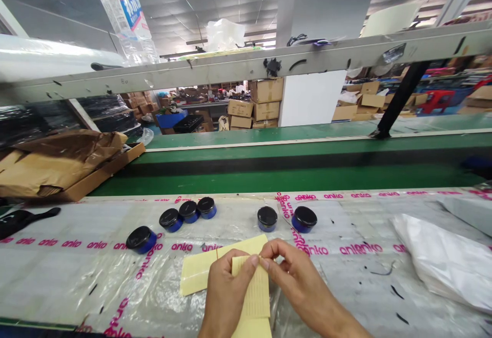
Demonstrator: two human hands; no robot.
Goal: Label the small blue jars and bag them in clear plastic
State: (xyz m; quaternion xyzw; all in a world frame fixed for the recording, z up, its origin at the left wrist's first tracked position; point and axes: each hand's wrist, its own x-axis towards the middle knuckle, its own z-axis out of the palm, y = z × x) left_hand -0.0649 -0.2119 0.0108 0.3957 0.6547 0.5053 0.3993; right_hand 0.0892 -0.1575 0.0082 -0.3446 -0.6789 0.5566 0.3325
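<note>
Bright, even overhead light; faint shadow under right hand (303,276); soft sheen on white plastic bag (442,261); wide-angle bending at frame edges; no blur.

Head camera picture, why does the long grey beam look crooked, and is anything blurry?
In the head view, the grey metal beam slants across the picture and the green conveyor belt seems to tilt, probably from a wide lens. The plastic sheet has pale glare. The right hand and yellow paper look fairly sharp, while the far cardboard boxes look softer.
</note>
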